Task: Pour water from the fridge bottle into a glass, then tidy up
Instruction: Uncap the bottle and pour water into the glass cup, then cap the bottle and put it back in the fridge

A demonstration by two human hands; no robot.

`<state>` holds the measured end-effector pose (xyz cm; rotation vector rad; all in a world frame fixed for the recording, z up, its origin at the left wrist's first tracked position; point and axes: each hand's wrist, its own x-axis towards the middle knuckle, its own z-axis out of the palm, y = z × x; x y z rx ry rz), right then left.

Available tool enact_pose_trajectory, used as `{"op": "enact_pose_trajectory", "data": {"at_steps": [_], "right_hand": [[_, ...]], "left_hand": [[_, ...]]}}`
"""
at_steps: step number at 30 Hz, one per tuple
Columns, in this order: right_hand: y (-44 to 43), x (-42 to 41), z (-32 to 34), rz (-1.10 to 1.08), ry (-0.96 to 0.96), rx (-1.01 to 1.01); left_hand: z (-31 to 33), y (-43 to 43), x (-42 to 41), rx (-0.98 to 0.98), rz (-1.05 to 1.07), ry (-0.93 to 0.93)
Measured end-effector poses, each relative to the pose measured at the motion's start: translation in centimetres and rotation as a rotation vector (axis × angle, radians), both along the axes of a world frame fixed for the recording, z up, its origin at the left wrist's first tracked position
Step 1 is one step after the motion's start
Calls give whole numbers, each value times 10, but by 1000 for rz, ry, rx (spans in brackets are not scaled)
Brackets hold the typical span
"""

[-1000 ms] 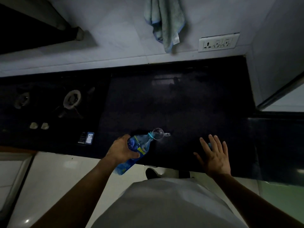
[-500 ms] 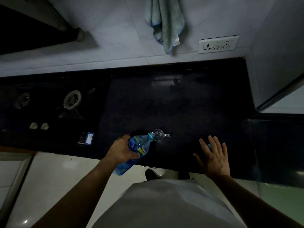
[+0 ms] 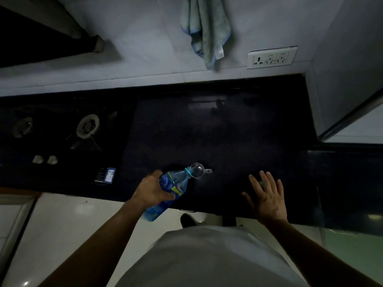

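My left hand (image 3: 152,191) grips a clear plastic bottle (image 3: 167,193) with a blue label, tilted so that its neck points right and away from me. The bottle's mouth rests over the rim of a small clear glass with a handle (image 3: 198,170), which stands on the dark counter (image 3: 228,141). My right hand (image 3: 266,196) lies flat on the counter to the right of the glass, fingers spread, holding nothing. Something small and pale shows just under its fingers; I cannot tell what it is.
A gas hob (image 3: 87,127) with two burners occupies the counter's left part, with a small blue-and-white card (image 3: 108,175) near its front edge. A green towel (image 3: 204,30) hangs on the tiled wall beside a socket plate (image 3: 271,58). A wall corner (image 3: 342,79) closes the right side.
Almost nothing differs: the bottle stays tilted over the glass in my left hand, and my right hand stays flat on the counter.
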<state>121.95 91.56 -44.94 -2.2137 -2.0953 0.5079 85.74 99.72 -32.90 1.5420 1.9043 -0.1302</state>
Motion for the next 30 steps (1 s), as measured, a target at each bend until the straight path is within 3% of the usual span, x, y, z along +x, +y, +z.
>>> {"op": "enact_pose_trajectory", "data": {"at_steps": [8, 10, 13, 16, 18, 20, 22, 30], "right_hand": [[-2, 7, -8, -162, 86, 103], [3, 5, -5, -166, 159, 50], [23, -6, 21, -268, 399, -64], [53, -26, 82, -344, 758, -22], [71, -44, 140, -284, 1016, 52], [84, -59, 194, -113, 1136, 147], [95, -68, 235, 68, 1111, 195], [120, -59, 309, 580, 679, 258]], "left_hand": [[11, -2, 10, 49, 31, -124], [18, -3, 13, 88, 31, -164], [33, -5, 19, 161, 44, -244], [57, -6, 30, 245, 69, -358], [71, -6, 38, 295, 69, -431], [84, -6, 45, 334, 65, -504], [95, -5, 51, 374, 50, -554], [123, 0, 66, 480, 18, -656]]}}
